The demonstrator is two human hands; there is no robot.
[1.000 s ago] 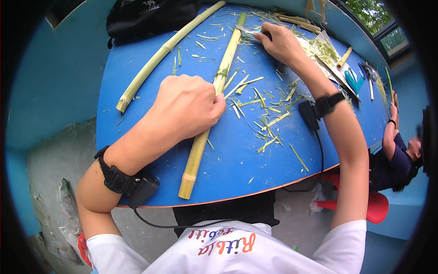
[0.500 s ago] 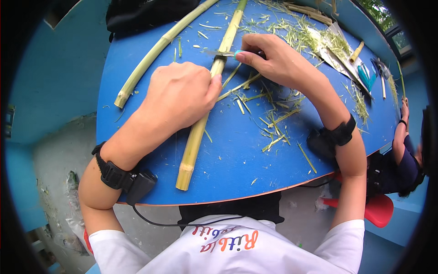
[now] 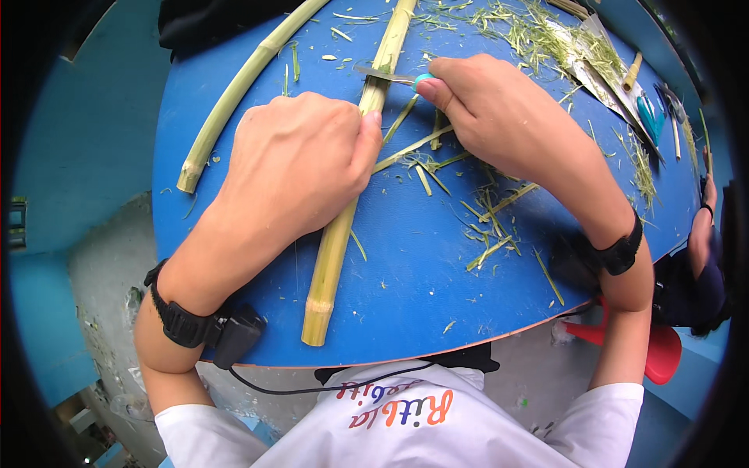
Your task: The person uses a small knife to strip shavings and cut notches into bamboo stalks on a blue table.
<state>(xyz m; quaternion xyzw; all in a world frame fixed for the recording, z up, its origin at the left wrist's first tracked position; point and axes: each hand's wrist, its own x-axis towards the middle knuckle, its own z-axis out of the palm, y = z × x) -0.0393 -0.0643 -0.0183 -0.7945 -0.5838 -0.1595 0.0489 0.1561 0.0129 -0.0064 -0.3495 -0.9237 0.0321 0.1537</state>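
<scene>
My left hand (image 3: 300, 160) is closed around a long greenish-yellow bamboo pole (image 3: 331, 261) and presses it to the blue table. The pole runs from near the table's front edge up past the top of the view. In my right hand (image 3: 499, 109) is a small knife (image 3: 386, 76) with a turquoise handle, gripped between thumb and fingers. Its blade lies across the pole, a little beyond my left hand. Where the blade rests, the bamboo's surface looks pale and scraped. My left fingertips are hidden under the hand.
A second bamboo pole (image 3: 234, 109) lies to the left, near a black bag (image 3: 211, 23). Green shavings (image 3: 491, 226) litter the blue table (image 3: 406, 288). Turquoise-handled scissors (image 3: 650, 117) and a short bamboo piece (image 3: 633, 72) lie far right. A co-worker's arm (image 3: 702, 226) shows at the right edge.
The knife has turned, so its blade shows more plainly across the pole, and a dark band there is gone from sight. The whole view has shifted slightly; my left hand keeps its grip.
</scene>
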